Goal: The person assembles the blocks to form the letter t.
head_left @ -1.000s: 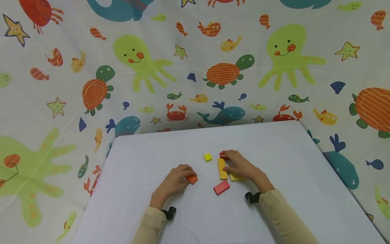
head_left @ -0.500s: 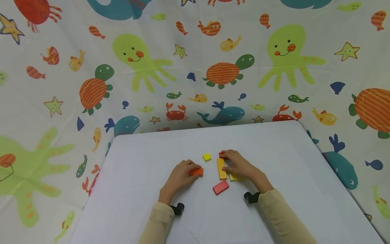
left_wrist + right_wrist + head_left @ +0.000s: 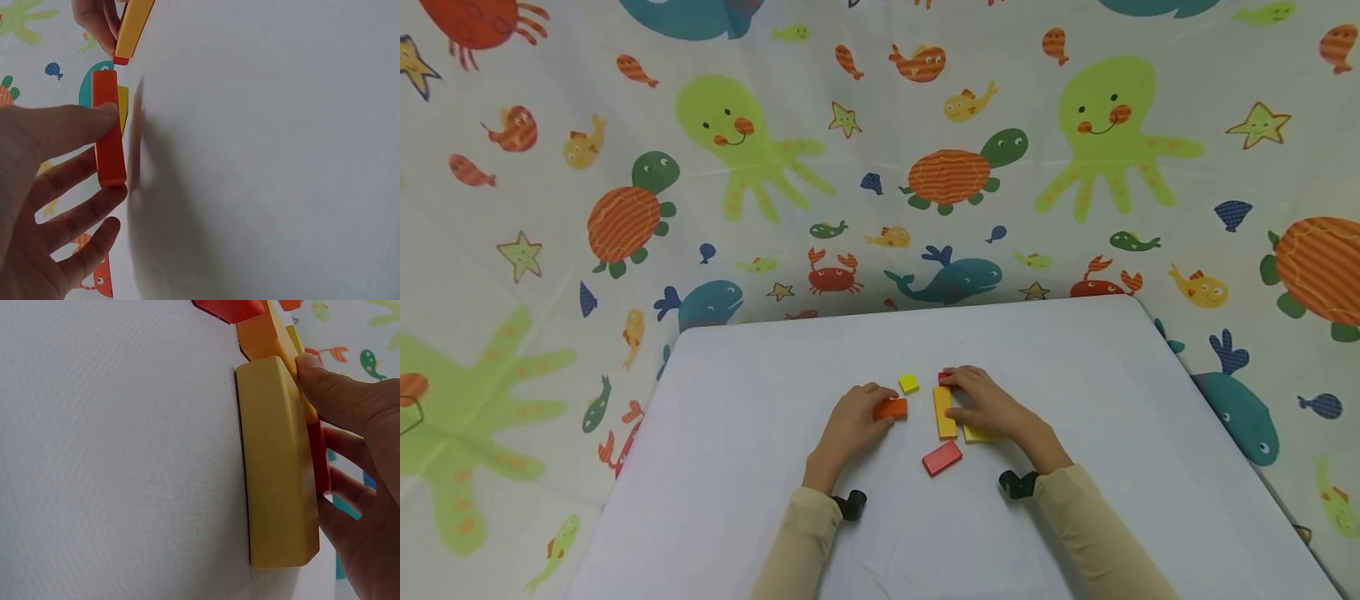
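Observation:
My left hand (image 3: 853, 421) pinches an orange block (image 3: 892, 409) between thumb and fingers. In the left wrist view that block (image 3: 111, 156) stands off the white surface, with a shadow beside it. My right hand (image 3: 992, 404) has its fingers on a red block (image 3: 943, 378) at the far end of an amber block (image 3: 944, 412). Its thumb presses the amber block's side, as the right wrist view shows. A pale yellow block (image 3: 272, 462) lies beside the amber one, partly under my right hand in the head view. Much of the far red block is covered by fingers.
A small yellow block (image 3: 909, 383) lies just beyond the orange one. Nearer me is a light red block (image 3: 942, 457). The white table (image 3: 760, 375) ends at a curtain (image 3: 850, 183) printed with sea animals.
My left hand has carried the orange block right and away from me, turning it so that its long side lies crosswise. The right hand and the blocks by it have stayed put.

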Action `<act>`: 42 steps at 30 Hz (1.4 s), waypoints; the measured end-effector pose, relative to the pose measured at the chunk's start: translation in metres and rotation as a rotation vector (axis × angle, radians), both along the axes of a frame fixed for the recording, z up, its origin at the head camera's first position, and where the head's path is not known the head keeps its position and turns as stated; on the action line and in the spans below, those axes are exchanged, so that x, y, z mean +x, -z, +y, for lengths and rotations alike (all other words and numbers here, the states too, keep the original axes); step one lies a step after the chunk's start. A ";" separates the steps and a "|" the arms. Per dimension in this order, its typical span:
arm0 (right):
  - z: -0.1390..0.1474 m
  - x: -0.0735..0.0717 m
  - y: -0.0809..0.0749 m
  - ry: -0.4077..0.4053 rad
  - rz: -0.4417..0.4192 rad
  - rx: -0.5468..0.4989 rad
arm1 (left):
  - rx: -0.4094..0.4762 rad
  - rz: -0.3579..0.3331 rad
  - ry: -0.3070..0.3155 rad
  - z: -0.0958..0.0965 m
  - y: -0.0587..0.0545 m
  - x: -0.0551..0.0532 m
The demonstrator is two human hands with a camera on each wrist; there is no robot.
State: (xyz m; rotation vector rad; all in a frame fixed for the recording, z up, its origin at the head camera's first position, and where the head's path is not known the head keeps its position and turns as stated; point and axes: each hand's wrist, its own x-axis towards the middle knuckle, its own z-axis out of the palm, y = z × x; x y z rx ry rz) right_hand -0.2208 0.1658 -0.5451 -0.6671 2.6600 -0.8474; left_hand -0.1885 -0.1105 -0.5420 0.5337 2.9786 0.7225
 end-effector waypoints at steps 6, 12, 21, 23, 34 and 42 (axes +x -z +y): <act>0.000 -0.003 0.002 0.000 0.006 -0.010 | 0.014 -0.005 -0.041 0.005 0.001 -0.004; 0.001 -0.005 0.003 0.000 0.015 -0.017 | 0.038 0.025 -0.066 0.010 0.005 -0.007; -0.001 -0.004 0.003 0.023 -0.003 -0.037 | 0.069 0.022 -0.111 0.015 0.012 -0.009; -0.002 -0.003 0.002 0.031 -0.018 -0.037 | 0.077 0.020 -0.115 0.015 0.011 -0.008; -0.002 0.002 0.003 0.033 -0.007 -0.040 | 0.160 0.026 -0.144 0.017 0.013 -0.009; 0.002 0.006 0.006 0.049 -0.018 -0.062 | 0.194 -0.026 -0.158 0.024 0.016 -0.014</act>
